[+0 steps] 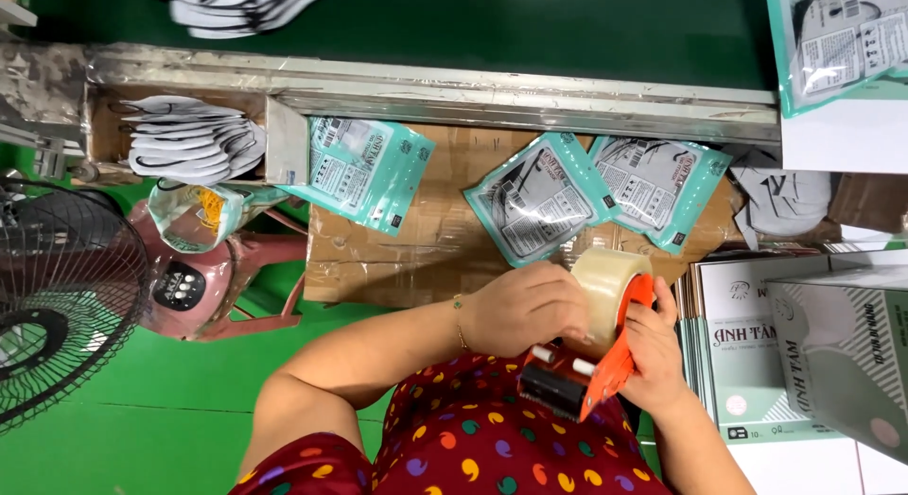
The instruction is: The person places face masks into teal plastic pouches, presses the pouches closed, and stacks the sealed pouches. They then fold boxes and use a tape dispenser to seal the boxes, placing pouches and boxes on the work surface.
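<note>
Head view. Both hands meet over the person's lap, on a tape dispenser with an orange frame and a dark blade end. The right hand wraps the frame from the far side, its grip closed on the dispenser. The left hand lies over the roll of clear tape, fingers curled at its near face; whether they pinch the loose tape end or only press on the roll cannot be told, as the fingertips are hidden.

The step in hand appears to be seating the roll or threading its tape toward the two small white rollers. The next move would call for a steady frame and fingers kept off the blade edge.

Above the hands, teal mask packets lie on a cardboard-covered worktop, bounded farther up by a metal rail. A stack of white masks sits at the left, flat cartons just beside the right hand. A fan stands well apart. Open room lies mainly over the green floor.
</note>
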